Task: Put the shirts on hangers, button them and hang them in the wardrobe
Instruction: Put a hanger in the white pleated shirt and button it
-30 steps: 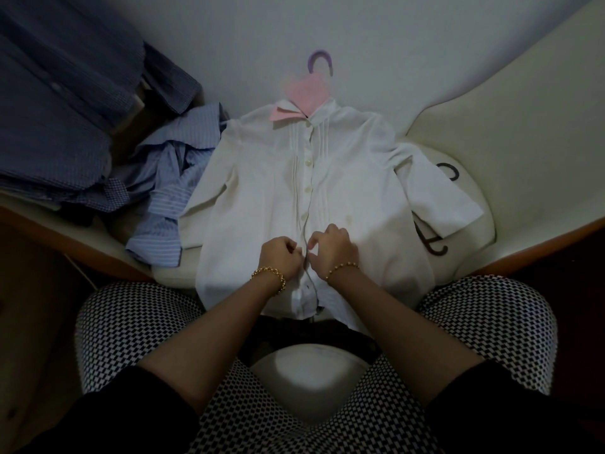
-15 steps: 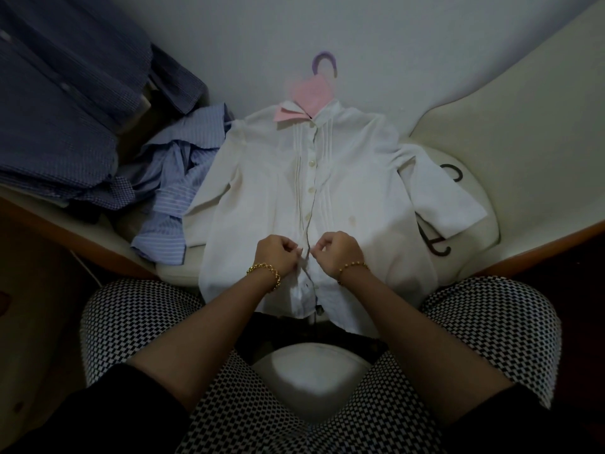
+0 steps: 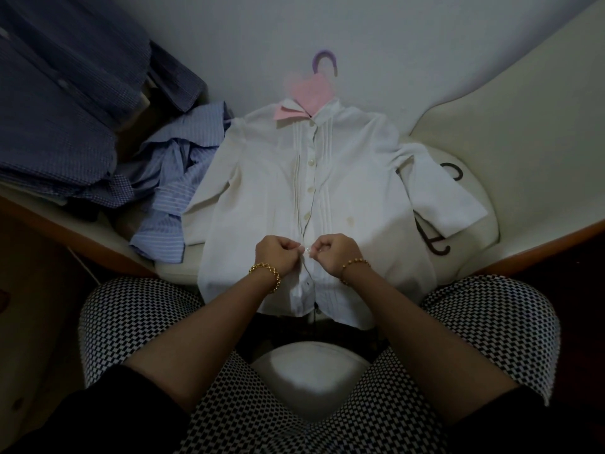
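The white shirt [image 3: 262,198] lies flat, front up, on a pale cushioned seat [image 3: 491,142], its long axis running straight away from the hands: hem nearest the person's lap, collar and the purple hanger hook [image 3: 324,60] at the far end; the buttoned front strip runs down that axis and passes exactly between the two hands, so neither is nearer and the work falls to both alike; the left hand [image 3: 278,257] and the right hand [image 3: 337,257] sit knuckle to knuckle low on the shirt, fingers curled in tight, each pinching its own edge of the front, with a small pale button [image 3: 307,253] showing in the narrow gap between the fingertips; I judge the step in hand is pushing that button through its hole, though whether it is through yet cannot be made out; beyond the hands the buttons look fastened up to the collar; nearer than the hands, toward the hem, the front lies less flat and I cannot tell if it is done up; the hanger's body is hidden inside the shirt, and a pink patch [image 3: 311,93] at the collar is blurred; off to the left of the hands lie a striped blue shirt [image 3: 176,191] and, further out, a heap of dark blue shirts [image 3: 65,93]; to the right, dark hangers [image 3: 438,247] are partly covered by a sleeve; no wardrobe is in view
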